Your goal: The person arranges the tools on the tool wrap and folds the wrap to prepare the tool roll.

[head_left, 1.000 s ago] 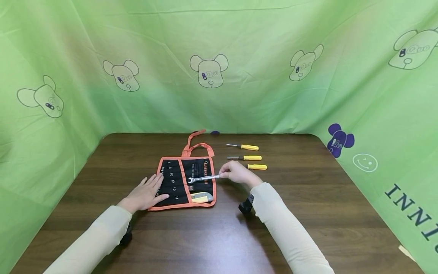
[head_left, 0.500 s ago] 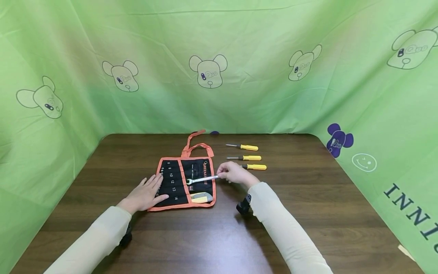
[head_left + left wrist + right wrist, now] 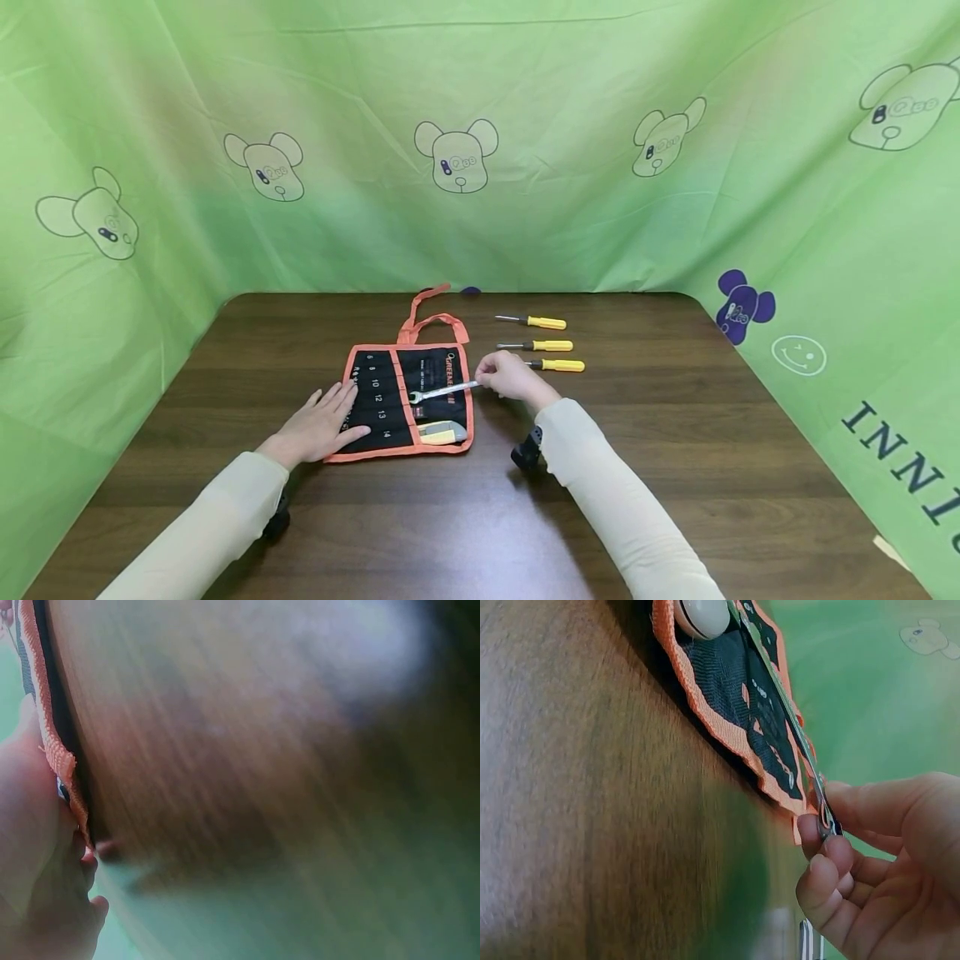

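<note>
A black tool roll [image 3: 372, 455] with orange trim lies unfolded, numbers printed along its pocket row. Flat across its left edge rests my left hand [image 3: 313, 423], fingers straight and thumb spread. My right hand [image 3: 514, 378] pinches the far end of a silver wrench [image 3: 444, 391] between thumb and fingertips. The wrench's open-jaw head lies at the orange strip in the middle of the roll, near the pocket openings; whether it has entered one I cannot tell. In the right wrist view the wrench [image 3: 789, 712] slants over the roll, with the pinching hand [image 3: 892, 855] at its end.
A grey and yellow utility knife [image 3: 442, 432] sits in the roll's near right corner. Three yellow-handled screwdrivers [image 3: 552, 346] lie in a column to the right, the nearest partly behind my right hand. Orange ties [image 3: 435, 323] trail from the roll's far edge on the wooden table [image 3: 420, 533].
My right hand has shifted slightly left with the wrench, bringing its head to the orange strip. The left hand stays in place on the roll.
</note>
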Available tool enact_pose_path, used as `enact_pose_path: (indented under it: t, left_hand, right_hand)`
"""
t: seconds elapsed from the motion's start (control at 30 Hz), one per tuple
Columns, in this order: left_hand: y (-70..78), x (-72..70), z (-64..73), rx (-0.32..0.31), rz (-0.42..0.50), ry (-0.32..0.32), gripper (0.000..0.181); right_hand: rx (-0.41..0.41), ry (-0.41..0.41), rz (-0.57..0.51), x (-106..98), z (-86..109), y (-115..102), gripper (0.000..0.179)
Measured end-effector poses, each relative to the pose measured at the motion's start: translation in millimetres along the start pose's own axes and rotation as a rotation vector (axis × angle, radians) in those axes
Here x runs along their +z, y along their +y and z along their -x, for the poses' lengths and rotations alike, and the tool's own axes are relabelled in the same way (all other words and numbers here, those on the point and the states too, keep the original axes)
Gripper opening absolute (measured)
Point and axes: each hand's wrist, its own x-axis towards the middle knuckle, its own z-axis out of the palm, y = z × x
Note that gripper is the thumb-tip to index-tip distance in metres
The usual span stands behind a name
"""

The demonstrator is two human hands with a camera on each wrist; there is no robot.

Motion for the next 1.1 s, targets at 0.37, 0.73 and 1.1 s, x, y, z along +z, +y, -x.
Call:
enact_pose_path:
  t: [0.37,0.73,1.1]
  left_hand:
    - [4.7,-5.6,2.8,0.020,0.001,-0.008,0.080]
    - [3.2,-4.1,1.1,0.011,-0.008,-0.014,0.080]
    - [3.4,-5.5,1.9,0.010,0.000,-0.011,0.079]
  right_hand:
    - [0.022,0.082,0.061,5.6,-2.3,-4.3,0.014]
    - [0.048,0.053,0.049,9.5,-5.1,-7.7,0.014]
    - [0.097,-0.065,-0.023,6.0,-3.1,-4.5,0.015]
